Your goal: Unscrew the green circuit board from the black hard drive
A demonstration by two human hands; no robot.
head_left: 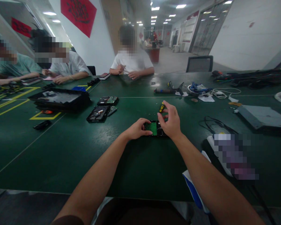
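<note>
A hard drive [159, 130] with a green circuit board [152, 127] lies on the green table in front of me. My left hand [140, 128] grips its left end, thumb along the near edge and fingers at the far side. Over its right end is my right hand [170, 120], which pinches a short yellow-and-black screwdriver [162, 107] by the handle; its shaft cannot be made out. Tiny bits that look like screws [152, 114] are scattered just beyond the drive. Farther left sit an opened black drive [97, 113] and another drive [107, 100].
A large black tray [61, 99] stands at the left. On the right are a grey metal case [263, 116], cables [224, 91], a blurred-out device [234, 156] and a blue-and-white item [194, 190] by my forearm. Several people sit across the table, one person [131, 62] straight ahead.
</note>
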